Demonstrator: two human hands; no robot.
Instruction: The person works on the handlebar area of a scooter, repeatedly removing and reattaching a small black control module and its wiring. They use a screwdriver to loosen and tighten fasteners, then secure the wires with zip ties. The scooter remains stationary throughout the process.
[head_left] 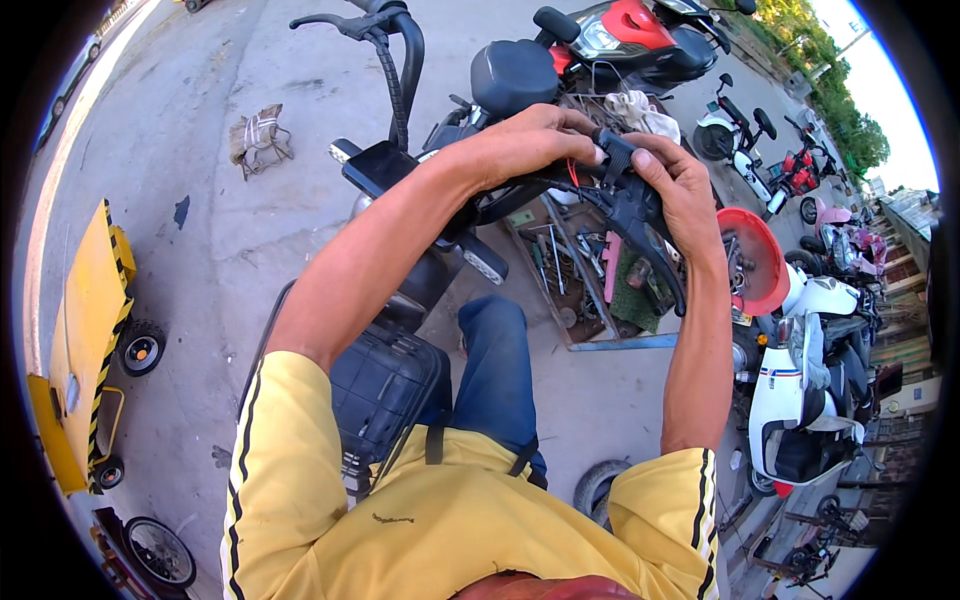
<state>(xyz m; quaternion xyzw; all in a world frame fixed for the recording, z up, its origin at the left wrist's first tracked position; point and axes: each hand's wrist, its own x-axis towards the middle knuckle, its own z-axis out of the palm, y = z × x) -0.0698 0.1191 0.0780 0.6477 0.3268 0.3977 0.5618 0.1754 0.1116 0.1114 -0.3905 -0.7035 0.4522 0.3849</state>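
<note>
- Currently, both hands meet at a black handlebar control piece (pixel 618 160), which sits between them, far from the person's chest.
- The left hand (pixel 548 138) reaches in from the left, its thumb and curled fingers closed on the left side of the control piece.
- The right hand (pixel 685 190) is clamped on the right side, thumb on the near face; its fingers are partly hidden behind.
- Just below the left hand, thin red wires (pixel 573 172) show beside the control piece.
- A black lever (pixel 657 255) extends near and right from it, passing just left of the right wrist.
- To the left, a dark display (pixel 380 170) lies beside the left forearm.
- Beneath the handlebar, on the ground, a metal tray (pixel 625 342) holds loose tools.
- Right of the right hand stands a red basin (pixel 770 262); pale cloth (pixel 648 115) lies just beyond the hands.
- Far left, a brown bundle (pixel 262 140) rests on the pavement.
</note>
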